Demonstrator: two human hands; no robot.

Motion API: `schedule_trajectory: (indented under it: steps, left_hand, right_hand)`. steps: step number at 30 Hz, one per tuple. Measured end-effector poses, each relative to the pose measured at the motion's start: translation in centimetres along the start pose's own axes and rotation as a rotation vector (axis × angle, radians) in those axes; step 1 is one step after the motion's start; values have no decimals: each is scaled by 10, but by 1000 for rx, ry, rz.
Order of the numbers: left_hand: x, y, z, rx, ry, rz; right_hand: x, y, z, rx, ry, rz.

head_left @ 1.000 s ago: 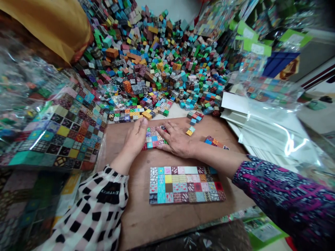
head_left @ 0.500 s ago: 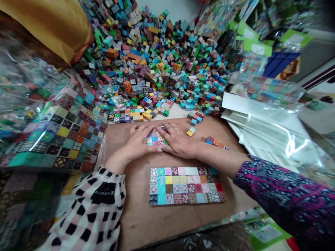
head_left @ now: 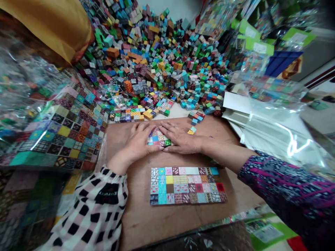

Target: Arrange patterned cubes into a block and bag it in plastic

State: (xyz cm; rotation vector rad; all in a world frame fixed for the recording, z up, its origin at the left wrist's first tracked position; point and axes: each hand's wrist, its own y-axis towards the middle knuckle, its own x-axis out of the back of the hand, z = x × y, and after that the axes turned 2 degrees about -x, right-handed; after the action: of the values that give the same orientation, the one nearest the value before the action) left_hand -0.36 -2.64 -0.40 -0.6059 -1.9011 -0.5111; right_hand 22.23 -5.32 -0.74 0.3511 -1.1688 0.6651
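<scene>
A small group of patterned blocks [head_left: 157,136] lies on the brown board [head_left: 141,216], framed by both hands. My left hand [head_left: 141,141] presses against its left side, fingers bent and thumb along the near edge. My right hand [head_left: 180,139] rests at its right side, fingers reaching over the far edge, thumb along the near edge. The two thumb tips almost meet. Part of the group is hidden under the fingers. Nearer to me lies a flat rectangle of joined patterned blocks [head_left: 187,185], touched by neither hand.
A large heap of coloured blocks [head_left: 162,66] fills the back. Loose blocks [head_left: 192,130] lie right of my hands. At left is a plastic-wrapped block stack [head_left: 70,136]; at right, white sheets [head_left: 237,104] and clear plastic bags [head_left: 282,132].
My right hand has shifted slightly right, its forearm now covering the blocks that lay at the board's right. More of the block group shows between my hands. My left hand has barely moved.
</scene>
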Motion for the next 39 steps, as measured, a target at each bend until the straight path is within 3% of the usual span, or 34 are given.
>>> schedule_trajectory:
  steps: [5, 16, 25, 33, 39]
  left_hand:
    - [-3, 1, 4, -21, -37, 10]
    - [2, 2, -2, -72, -41, 0]
    - [4, 0, -6, -59, -8, 14]
    - [9, -1, -11, -26, -20, 28]
    - [6, -1, -8, -33, -7, 11]
  right_hand:
    - [0, 3, -8, 56, 15, -20]
    - [12, 2, 9, -50, -30, 48]
    - [8, 2, 7, -43, -7, -26]
    - [35, -7, 12, -210, -94, 37]
    - [48, -3, 11, -235, -122, 92]
